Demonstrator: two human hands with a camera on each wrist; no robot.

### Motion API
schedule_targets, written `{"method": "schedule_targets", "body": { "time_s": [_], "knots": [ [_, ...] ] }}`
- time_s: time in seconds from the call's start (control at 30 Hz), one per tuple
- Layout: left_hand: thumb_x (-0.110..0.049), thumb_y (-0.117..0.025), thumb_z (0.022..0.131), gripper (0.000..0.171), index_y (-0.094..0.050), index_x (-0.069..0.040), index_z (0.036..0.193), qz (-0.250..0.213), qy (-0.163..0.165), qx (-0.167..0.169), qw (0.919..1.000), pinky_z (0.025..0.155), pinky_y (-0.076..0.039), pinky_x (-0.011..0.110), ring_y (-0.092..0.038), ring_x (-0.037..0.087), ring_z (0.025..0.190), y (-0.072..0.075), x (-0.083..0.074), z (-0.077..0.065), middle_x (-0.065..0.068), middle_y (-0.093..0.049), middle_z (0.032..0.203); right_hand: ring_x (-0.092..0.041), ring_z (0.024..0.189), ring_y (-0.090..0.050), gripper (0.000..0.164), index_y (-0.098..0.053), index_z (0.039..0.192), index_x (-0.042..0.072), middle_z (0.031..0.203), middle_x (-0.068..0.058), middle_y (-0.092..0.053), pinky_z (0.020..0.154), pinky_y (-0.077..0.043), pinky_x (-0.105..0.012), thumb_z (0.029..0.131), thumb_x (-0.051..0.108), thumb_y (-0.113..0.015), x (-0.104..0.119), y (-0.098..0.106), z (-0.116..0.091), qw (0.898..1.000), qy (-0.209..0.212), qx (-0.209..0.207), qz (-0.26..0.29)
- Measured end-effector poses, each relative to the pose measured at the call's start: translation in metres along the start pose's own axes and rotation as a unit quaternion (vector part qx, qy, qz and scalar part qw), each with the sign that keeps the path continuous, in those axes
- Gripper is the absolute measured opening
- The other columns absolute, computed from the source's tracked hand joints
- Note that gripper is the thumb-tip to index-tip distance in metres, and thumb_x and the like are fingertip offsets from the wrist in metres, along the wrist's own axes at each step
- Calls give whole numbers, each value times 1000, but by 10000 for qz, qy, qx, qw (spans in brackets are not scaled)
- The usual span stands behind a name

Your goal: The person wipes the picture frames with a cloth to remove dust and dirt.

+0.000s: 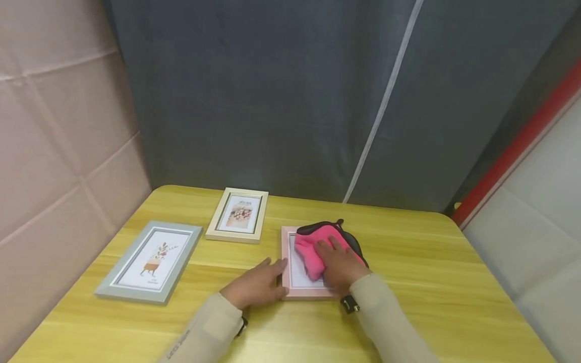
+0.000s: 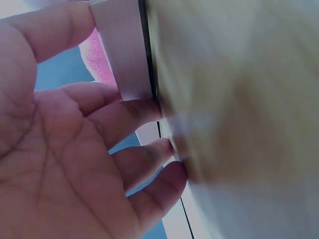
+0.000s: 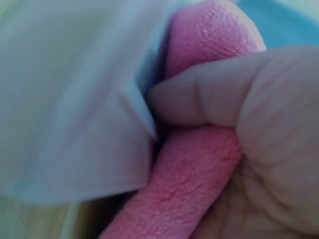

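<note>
A pink picture frame (image 1: 285, 252) lies flat on the table. My left hand (image 1: 255, 285) is at its left side, thumb near the close corner. In the left wrist view, the fingertips of my left hand (image 2: 75, 144) touch the side of the frame (image 2: 124, 50) by the tabletop. My right hand (image 1: 340, 264) holds a fluffy pink cloth (image 1: 308, 247) with a dark grey side and a small loop, pressed onto the frame's face. The right wrist view shows the thumb (image 3: 199, 97) bent across the bunched cloth (image 3: 184, 174). The cloth hides much of the picture.
A grey-blue picture frame (image 1: 177, 267) lies at the left of the wood-grain table (image 1: 431, 302). Behind it and nearer the middle is a cream picture frame (image 1: 213, 229). A dark curtain (image 1: 254, 101) hangs along the back edge, with pale sheeting (image 1: 54, 151) on the left.
</note>
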State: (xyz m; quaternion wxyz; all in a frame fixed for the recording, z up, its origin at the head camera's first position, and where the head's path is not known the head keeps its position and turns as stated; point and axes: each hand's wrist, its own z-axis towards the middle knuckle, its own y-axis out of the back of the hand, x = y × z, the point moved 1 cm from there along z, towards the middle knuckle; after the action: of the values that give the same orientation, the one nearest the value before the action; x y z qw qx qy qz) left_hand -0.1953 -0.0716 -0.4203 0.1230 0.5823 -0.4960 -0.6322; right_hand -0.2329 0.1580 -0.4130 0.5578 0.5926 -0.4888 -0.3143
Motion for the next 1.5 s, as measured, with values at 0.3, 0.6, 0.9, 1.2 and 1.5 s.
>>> {"method": "schedule_targets", "body": {
  "time_s": [0.3, 0.6, 0.9, 1.2, 1.5],
  "knots": [
    [-34, -68, 94, 70, -39, -6, 152, -203, 47, -34, 9998, 115, -25, 57, -26, 40, 145, -1, -1, 1, 13, -41, 153, -23, 130, -48, 49, -65, 124, 23, 125, 4, -63, 106, -41, -48, 84, -5, -61, -12, 8, -16, 9829, 424, -473, 1727],
    [-38, -64, 95, 71, -36, -8, 154, -65, -95, -48, 9999, 116, -24, 55, -23, 38, 146, 2, 3, -2, 11, -37, 156, -12, 70, -50, 21, -58, 75, 21, 65, 11, -48, 65, -44, -29, 82, 4, -68, 17, 17, -60, 9851, 1337, -684, 842],
    [-34, -65, 96, 70, -36, -4, 153, -57, -225, -80, 9997, 116, -23, 57, -22, 42, 145, -2, 3, -2, 14, -37, 156, -30, 92, -61, 15, -66, 85, 15, 77, -1, -65, 86, -51, -48, 79, 4, -73, 25, 8, -27, 9917, 596, -1114, -250],
    [-35, -66, 95, 71, -37, -4, 152, -52, -194, -52, 9998, 116, -23, 57, -22, 41, 146, -4, -2, -1, 14, -38, 155, -34, 144, -30, 47, -58, 139, 25, 147, -11, -49, 108, -31, -66, 94, 12, -62, 1, 10, 12, 9951, -522, 39, 836],
    [-36, -68, 93, 79, -31, -4, 155, -232, 33, -13, 9997, 115, -24, 57, -24, 41, 145, -1, 3, -1, 20, -36, 155, -30, 123, -54, 36, -59, 137, 26, 131, -2, -62, 102, -44, -56, 101, 23, -55, -46, 23, 0, 9626, -14, -758, 2602]
  ]
}}
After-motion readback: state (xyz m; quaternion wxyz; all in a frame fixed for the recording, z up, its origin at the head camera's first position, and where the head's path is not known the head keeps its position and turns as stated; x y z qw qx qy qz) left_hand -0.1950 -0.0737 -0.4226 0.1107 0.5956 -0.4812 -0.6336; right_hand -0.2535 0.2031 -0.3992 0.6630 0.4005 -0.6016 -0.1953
